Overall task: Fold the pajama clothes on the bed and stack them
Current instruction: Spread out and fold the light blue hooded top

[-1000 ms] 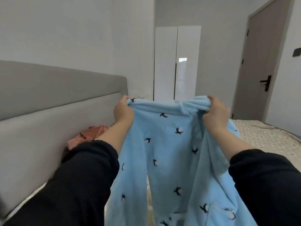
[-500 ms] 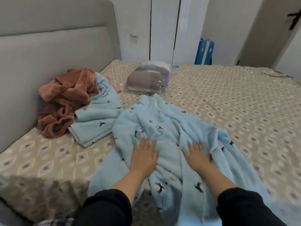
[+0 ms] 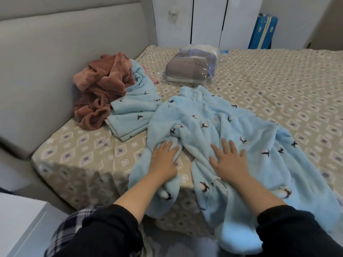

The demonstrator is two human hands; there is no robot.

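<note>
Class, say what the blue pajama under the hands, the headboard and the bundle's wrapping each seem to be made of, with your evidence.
Blue pajama: probably fleece, matte and fuzzy; thick, rounded folds. Headboard: padded grey upholstery, fabric or leatherette, unclear; smooth panels with a seam. Bundle's wrapping: clear plastic film; glossy glints, contents visible.

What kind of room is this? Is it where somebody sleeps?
Most likely a bedroom. There is a bed with a grey padded headboard, white wardrobe doors behind it, and fluffy blue pajamas spread out on the bed.
</note>
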